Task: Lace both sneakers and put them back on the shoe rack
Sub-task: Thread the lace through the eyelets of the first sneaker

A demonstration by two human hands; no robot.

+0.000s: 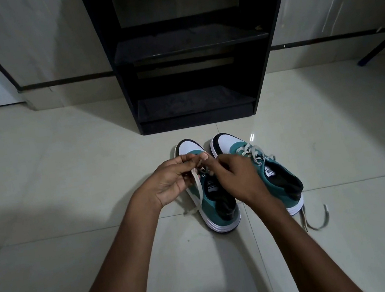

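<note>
- Sneakers, two of them, are sitting side by side on the pale tiled floor (43,194), just in front of us, with their toes pointing away toward the far wall.
- We are looking at the left sneaker (216,200) and the right sneaker (279,175); both are teal with white toes and black heels.
- We are reaching both arms out over the left sneaker.
- Our left hand (172,182) is pinching the cream lace (197,190) between its thumb and fingers, and the loose end is hanging down the left side of the shoe onto the floor.
- Our right hand (238,176) is curling closed just beside the left hand; we are guessing it holds the lace too, but we cannot tell for sure.
- We are seeing the right sneaker's lace (250,151) crossing near its toe, and its long ends are trailing on the floor behind the heel.
- We are facing the black shoe rack (185,46), which is standing farther away, behind the sneakers.
</note>
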